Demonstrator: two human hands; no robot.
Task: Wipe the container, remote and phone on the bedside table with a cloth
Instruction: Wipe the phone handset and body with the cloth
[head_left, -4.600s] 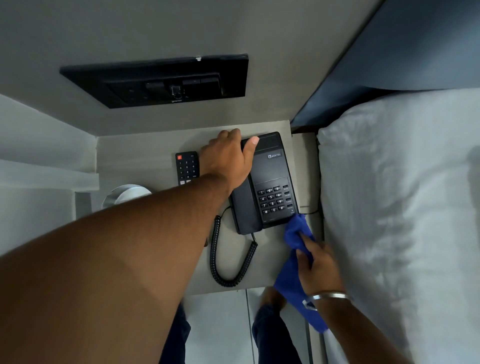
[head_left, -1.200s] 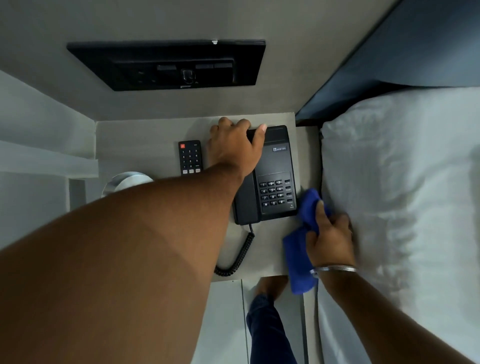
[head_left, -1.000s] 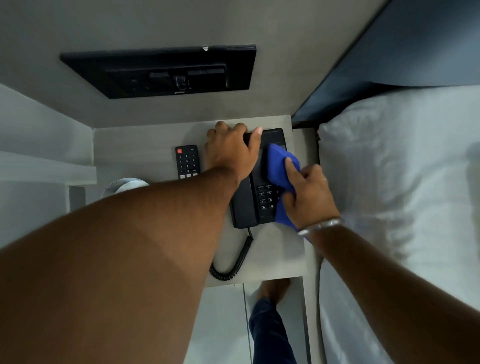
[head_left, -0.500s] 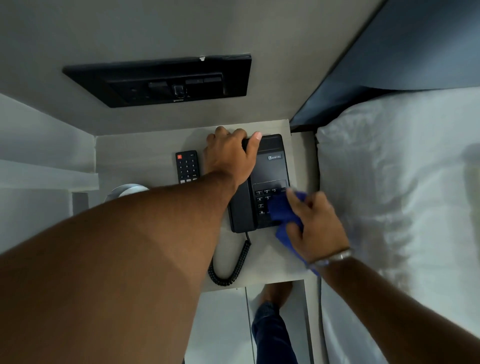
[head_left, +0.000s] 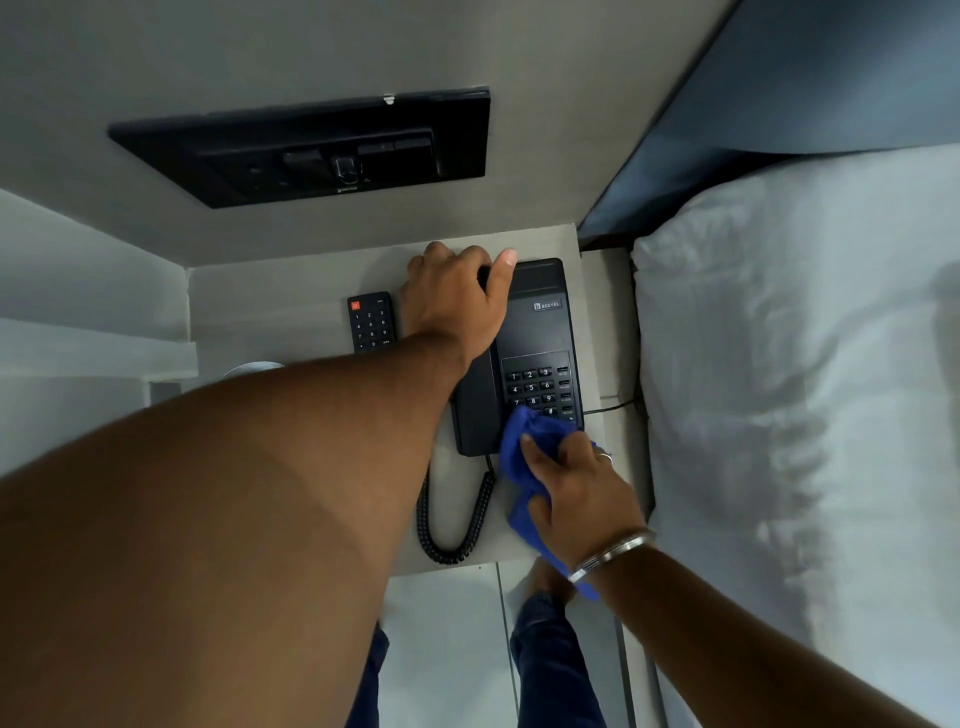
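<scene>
A black desk phone (head_left: 537, 332) sits on the grey bedside table (head_left: 291, 291), its coiled cord (head_left: 452, 519) looping toward the front edge. My left hand (head_left: 457, 306) grips the top of the handset on the phone's left side. My right hand (head_left: 576, 499) holds a blue cloth (head_left: 522, 452) pressed on the phone's near right corner, just below the keypad. A black remote (head_left: 371, 322) lies left of the phone. Only the rim of a round pale container (head_left: 254, 367) shows above my left forearm.
A white pillow and bed (head_left: 800, 415) border the table on the right. A black switch panel (head_left: 322, 150) is set in the wall behind. A thin cable (head_left: 613, 408) runs from the phone toward the bed. My legs and pale floor show below the table.
Over the last second my right hand has drawn the cloth from the phone's top, down over the keypad, to its near corner. My left hand has stayed on the handset.
</scene>
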